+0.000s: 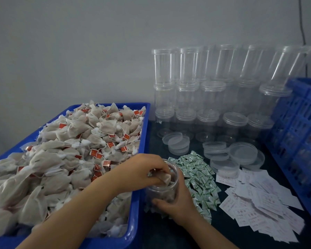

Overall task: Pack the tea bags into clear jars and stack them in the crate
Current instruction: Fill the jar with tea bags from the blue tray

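A small hand-packing workstation, by every sign on show.

Look at the bulk here: a blue tray point(140, 150) on the left heaped with hundreds of loose tea bags point(75, 141), and at the far side, against a bare grey wall point(79, 51), rows of identical empty clear jars point(196, 83) stacked several high. Loose clear lids point(241, 155) lie in piles on the dark tabletop point(223, 230), next to a spread of small green-and-white sachets point(197, 175) and a scatter of printed paper slips point(258, 203). On the right, a blue plastic crate point(298, 132) with slotted walls. Supplies by the batch, laid out for repeat work.
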A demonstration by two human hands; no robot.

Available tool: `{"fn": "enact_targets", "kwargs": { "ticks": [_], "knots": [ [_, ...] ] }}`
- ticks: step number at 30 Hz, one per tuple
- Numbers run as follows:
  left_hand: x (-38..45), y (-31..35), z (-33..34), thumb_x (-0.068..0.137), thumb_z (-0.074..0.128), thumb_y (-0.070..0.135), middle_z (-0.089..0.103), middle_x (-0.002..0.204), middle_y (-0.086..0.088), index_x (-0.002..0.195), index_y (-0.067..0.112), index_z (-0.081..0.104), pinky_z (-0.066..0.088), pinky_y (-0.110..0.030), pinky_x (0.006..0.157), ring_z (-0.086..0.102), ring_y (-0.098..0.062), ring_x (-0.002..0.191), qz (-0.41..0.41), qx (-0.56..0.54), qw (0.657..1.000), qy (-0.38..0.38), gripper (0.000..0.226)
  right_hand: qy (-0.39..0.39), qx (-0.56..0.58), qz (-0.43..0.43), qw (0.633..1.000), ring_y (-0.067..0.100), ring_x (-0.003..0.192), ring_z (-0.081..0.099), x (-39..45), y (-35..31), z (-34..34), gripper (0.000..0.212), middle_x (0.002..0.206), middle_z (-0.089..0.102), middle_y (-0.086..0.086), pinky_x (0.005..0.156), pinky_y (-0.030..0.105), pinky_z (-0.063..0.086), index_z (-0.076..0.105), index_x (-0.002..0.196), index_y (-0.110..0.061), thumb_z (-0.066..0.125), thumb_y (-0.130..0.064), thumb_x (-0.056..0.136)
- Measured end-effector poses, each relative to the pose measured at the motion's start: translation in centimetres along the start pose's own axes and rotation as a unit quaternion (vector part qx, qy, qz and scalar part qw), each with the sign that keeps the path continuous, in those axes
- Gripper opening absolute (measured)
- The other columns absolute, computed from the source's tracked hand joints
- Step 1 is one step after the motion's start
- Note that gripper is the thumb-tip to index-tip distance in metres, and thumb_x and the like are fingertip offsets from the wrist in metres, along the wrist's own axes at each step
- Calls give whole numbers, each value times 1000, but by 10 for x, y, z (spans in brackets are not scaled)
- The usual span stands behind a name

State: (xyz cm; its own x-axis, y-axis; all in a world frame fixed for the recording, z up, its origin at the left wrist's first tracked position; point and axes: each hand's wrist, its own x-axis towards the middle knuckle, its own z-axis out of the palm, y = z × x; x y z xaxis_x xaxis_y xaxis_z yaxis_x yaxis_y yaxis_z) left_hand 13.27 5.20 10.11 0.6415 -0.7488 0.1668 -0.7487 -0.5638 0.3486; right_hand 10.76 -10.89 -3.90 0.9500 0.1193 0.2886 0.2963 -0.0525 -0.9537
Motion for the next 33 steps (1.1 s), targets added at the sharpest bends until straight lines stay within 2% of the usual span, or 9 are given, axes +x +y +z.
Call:
{"fn": "enact_targets", "kwargs": {
  "ticks": [3,7,12,17,23,25,28,31,33],
  "knots": [
    [0,-2,1,85,68,20,58,91,22,109,25,67,37,0,75,50,16,80,-12,17,1000,-8,24,1,-7,-2,1000,14,118,62,1,3,0,97,129,58,-12,92,33,56,36,139,-48,88,-23,62],
    [-1,-4,4,84,70,32,65,100,16,111,29,56,41,-5,77,55,4,89,-49,7,999,-4,30,-6,0,6,1000,20,115,64,1,4,0,97,128,60,-4,92,41,57,34,141,-44,88,-23,63],
    [1,-1,4,87,67,32,60,86,19,103,26,65,36,-4,69,49,12,71,-24,51,998,-16,17,-6,2,-4,1000,19,114,64,2,1,0,93,127,61,-5,91,36,56,36,139,-44,88,-20,65],
    [0,0,3,91,62,33,68,97,7,102,20,72,48,-22,80,59,-3,85,12,44,999,-25,20,-13,26,9,1000,28,111,66,2,2,1,95,131,57,3,87,53,58,35,138,-49,88,-19,65],
    [1,-4,7,95,55,35,68,96,10,107,25,69,46,-14,77,59,0,84,7,47,999,-15,22,-2,26,7,1000,26,113,65,2,2,1,94,128,58,-5,89,49,58,36,137,-51,88,-20,65],
    [0,-7,6,94,52,40,66,98,14,109,28,68,45,-11,79,57,3,88,-16,19,1000,11,25,-2,23,5,1000,23,116,64,2,3,1,94,127,57,-11,89,43,58,36,136,-53,89,-21,64],
    [-1,-21,-3,91,53,38,60,101,21,114,30,65,40,-8,84,52,11,91,-80,16,989,124,27,10,8,7,1000,14,116,63,0,2,2,96,124,55,-19,87,31,57,36,131,-63,90,-31,59],
    [-5,-47,-12,92,58,29,61,112,9,121,23,61,41,-28,97,54,-8,108,-174,87,954,230,30,6,0,8,1000,11,116,62,-1,1,2,96,121,54,-27,89,31,57,34,130,-66,91,-36,59],
    [-12,-68,-15,91,60,32,55,130,-1,131,21,53,38,-38,104,47,-20,123,-287,162,920,214,42,4,-6,11,1000,10,116,62,-1,0,1,96,120,54,-29,91,31,56,32,129,-68,90,-39,58]
  ]
}}
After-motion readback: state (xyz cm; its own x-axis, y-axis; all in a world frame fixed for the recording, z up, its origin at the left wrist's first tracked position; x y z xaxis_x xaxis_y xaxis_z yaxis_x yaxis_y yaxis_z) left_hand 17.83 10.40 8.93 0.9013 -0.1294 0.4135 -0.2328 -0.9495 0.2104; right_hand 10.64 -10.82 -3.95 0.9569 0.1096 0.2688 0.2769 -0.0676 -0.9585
